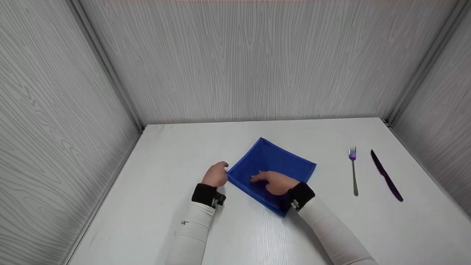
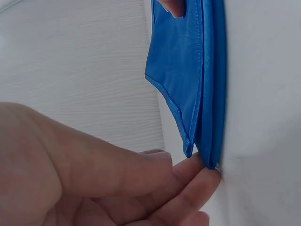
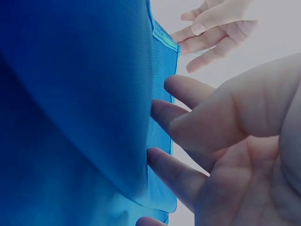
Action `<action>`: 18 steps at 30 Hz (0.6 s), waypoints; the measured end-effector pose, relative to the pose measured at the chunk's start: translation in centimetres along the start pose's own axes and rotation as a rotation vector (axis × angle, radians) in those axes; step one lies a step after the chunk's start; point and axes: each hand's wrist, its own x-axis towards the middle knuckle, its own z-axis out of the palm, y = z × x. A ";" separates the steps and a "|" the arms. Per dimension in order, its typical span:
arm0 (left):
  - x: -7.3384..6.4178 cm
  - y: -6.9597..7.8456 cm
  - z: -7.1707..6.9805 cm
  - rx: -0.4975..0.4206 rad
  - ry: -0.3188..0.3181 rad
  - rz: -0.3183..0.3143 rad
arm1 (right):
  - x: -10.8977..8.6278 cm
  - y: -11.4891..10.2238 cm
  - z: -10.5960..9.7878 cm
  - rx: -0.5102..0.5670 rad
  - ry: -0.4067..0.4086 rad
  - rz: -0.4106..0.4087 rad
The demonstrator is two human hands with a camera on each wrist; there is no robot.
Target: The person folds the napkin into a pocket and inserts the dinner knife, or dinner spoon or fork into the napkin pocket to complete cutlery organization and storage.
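Observation:
A blue cloth napkin [image 1: 263,158], folded in layers with hemmed edges, lies at an angle on the white table. At its left corner is my left hand [image 1: 216,174]. The left wrist view shows its fingertips [image 2: 207,181] against the corner of the stacked layers, the thumb [image 2: 150,167] standing apart from them. My right hand [image 1: 278,183] is over the lower right part of the napkin. In the right wrist view its fingers [image 3: 176,174] are spread, their tips right at the cloth [image 3: 94,94], and nothing is pinched against the thumb.
To the right of the napkin lies a shiny multicoloured fork [image 1: 353,169]. Further right is a dark purple knife [image 1: 385,176], tilted. Grey wood-grain panels [image 1: 239,66] wall in the table [image 1: 165,154] at the back and both sides.

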 end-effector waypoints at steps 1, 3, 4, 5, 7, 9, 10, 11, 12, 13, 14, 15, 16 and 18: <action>0.0 0.0 0.0 -0.004 -0.004 -0.001 | 0.0 0.0 0.0 0.002 0.000 -0.005; -0.1 0.1 0.0 -0.013 -0.013 -0.011 | 0.0 0.0 -0.1 0.006 0.001 -0.009; -0.1 0.1 0.0 -0.013 -0.016 -0.018 | 0.0 0.0 -0.1 0.008 0.001 -0.010; -0.1 0.1 0.1 -0.008 -0.016 -0.024 | -0.1 0.0 -0.1 0.008 0.002 -0.011; -0.1 0.2 0.2 0.003 -0.016 -0.040 | -0.1 0.0 -0.1 0.007 0.005 -0.014; -0.1 0.3 0.3 0.026 -0.016 -0.048 | -0.1 0.0 -0.1 0.004 0.006 -0.018; -0.1 0.3 0.3 0.039 -0.015 -0.050 | -0.1 0.0 -0.1 0.002 0.006 -0.019; -0.1 0.3 0.3 0.050 -0.016 -0.052 | -0.1 0.0 -0.1 0.001 0.006 -0.020; -0.1 0.4 0.4 0.056 -0.018 -0.055 | -0.1 0.0 -0.1 0.001 0.005 -0.019; -0.1 0.4 0.4 0.065 -0.019 -0.056 | -0.1 -0.1 -0.1 0.002 0.003 -0.016; -0.1 0.4 0.4 0.069 -0.019 -0.058 | -0.1 -0.1 -0.1 0.002 0.002 -0.013; 0.0 0.4 0.3 0.075 -0.016 -0.057 | -0.1 -0.1 -0.1 0.002 0.002 -0.008; 0.0 0.4 0.3 0.075 -0.014 -0.057 | -0.1 -0.1 -0.1 0.002 0.000 -0.001; 0.0 0.3 0.2 0.075 -0.005 -0.048 | -0.1 -0.1 -0.1 0.002 -0.002 0.009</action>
